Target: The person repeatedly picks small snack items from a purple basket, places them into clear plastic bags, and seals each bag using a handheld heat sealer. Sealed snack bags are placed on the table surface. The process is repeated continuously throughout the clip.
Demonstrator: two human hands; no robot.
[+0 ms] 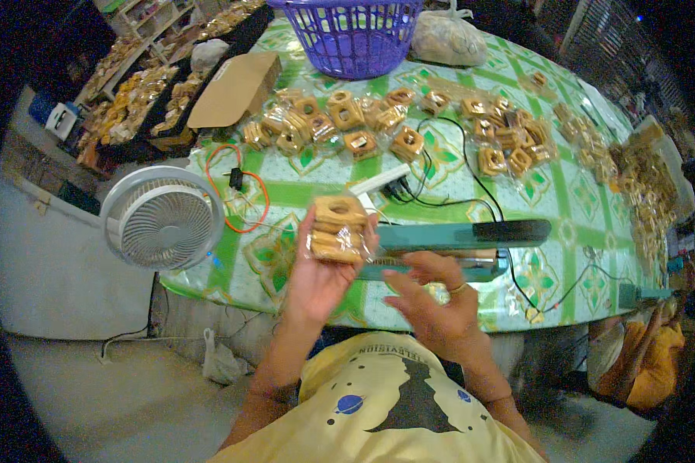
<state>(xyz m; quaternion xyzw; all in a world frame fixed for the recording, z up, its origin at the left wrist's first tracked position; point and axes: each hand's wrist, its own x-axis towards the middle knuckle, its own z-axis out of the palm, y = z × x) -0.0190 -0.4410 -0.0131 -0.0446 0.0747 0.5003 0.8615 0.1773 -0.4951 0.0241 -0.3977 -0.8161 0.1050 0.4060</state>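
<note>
My left hand (320, 289) holds up a clear plastic pack of ring-shaped biscuits (338, 225), golden brown and stacked. The fingers wrap round its sides, with the palm beneath. Just right of it, my right hand (444, 309) hovers over the table's near edge, fingers apart and nothing in them. Beyond the right hand lies a long teal bag sealer (432, 234), its arm ending in a black grip (511, 231). The pack is just left of the sealer's left end; whether they touch I cannot tell.
Similar biscuit packs (347, 116) spread over the green-and-white tablecloth (274, 258). A purple basket (353, 38) and a white bag (448, 38) stand at the back. Left are a round fan (162, 220) and orange cord (266, 204). Black cables (471, 166) run from a power strip (378, 180). Another person (649, 359) sits at right.
</note>
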